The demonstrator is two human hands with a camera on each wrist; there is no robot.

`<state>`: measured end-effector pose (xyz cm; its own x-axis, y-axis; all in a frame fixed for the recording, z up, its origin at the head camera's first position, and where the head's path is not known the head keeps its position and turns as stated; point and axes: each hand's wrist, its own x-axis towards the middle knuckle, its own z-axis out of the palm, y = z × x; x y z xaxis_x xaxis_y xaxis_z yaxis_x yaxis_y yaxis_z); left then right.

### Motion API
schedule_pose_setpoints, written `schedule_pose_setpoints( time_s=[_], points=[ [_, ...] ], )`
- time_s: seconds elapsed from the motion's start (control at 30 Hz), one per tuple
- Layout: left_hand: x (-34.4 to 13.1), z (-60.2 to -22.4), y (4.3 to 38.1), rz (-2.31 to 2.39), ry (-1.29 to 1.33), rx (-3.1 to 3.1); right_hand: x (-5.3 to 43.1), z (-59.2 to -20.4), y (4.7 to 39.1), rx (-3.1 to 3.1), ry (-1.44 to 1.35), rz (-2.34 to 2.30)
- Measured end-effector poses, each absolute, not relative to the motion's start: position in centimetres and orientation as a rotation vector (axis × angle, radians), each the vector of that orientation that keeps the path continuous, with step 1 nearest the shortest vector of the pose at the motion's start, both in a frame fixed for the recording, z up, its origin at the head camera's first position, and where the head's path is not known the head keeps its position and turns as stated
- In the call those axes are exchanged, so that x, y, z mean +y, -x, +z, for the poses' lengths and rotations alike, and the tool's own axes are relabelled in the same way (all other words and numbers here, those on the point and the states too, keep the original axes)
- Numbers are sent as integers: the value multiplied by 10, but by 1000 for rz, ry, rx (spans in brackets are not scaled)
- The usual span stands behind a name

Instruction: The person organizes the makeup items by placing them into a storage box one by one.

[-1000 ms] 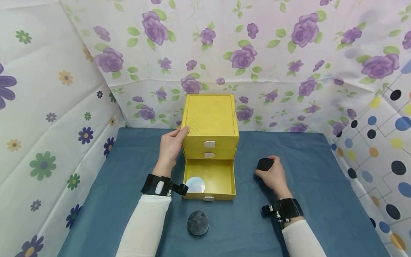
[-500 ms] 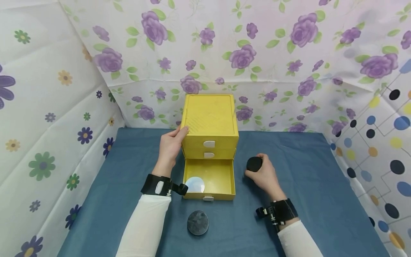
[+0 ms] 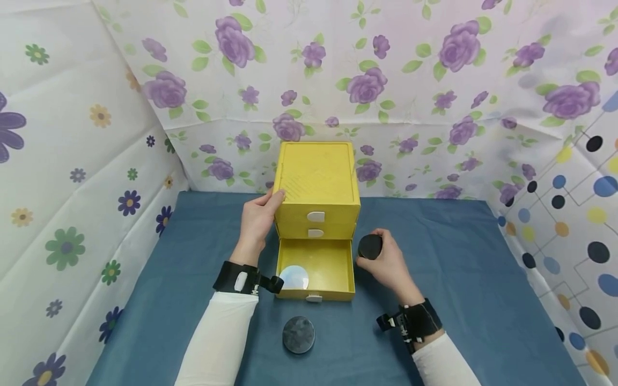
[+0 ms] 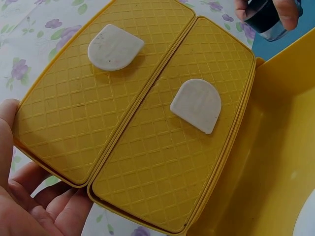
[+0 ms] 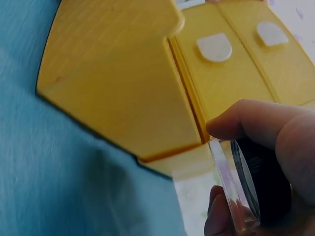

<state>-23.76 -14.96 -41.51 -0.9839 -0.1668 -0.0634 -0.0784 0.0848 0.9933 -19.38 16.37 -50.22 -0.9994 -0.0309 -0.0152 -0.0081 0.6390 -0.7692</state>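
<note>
A yellow drawer cabinet (image 3: pixel 316 174) stands at the back of the cloth, its bottom drawer (image 3: pixel 333 262) pulled out and its upper two closed. My left hand (image 3: pixel 256 214) grips the cabinet's left side, thumb on the top edge and fingers along the side. In my right hand (image 3: pixel 388 265) a small round container (image 3: pixel 370 246) with a black top is pinched between thumb and fingers, close to the drawer's right wall. The right wrist view shows the container's clear edge (image 5: pixel 227 182). A pale shiny disc (image 3: pixel 294 277) lies in the drawer's front left corner.
A dark round container (image 3: pixel 298 335) with a marbled top sits on the blue cloth (image 3: pixel 463 257) in front of the drawer. Flowered sheets (image 3: pixel 328 96) hang behind and at the left, and a dotted sheet (image 3: pixel 569 257) at the right.
My right hand has moved left with the round container, from well right of the cabinet to beside the drawer. The left hand and the cabinet have stayed put.
</note>
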Motion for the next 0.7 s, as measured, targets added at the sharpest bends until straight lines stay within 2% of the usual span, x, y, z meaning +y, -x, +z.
schedule_pose_setpoints(
  time_s=[0.7],
  points=[
    [-150, -417, 239, -2066, -265, -2259, 138, -489, 188, 2822, 200, -1327]
  ],
)
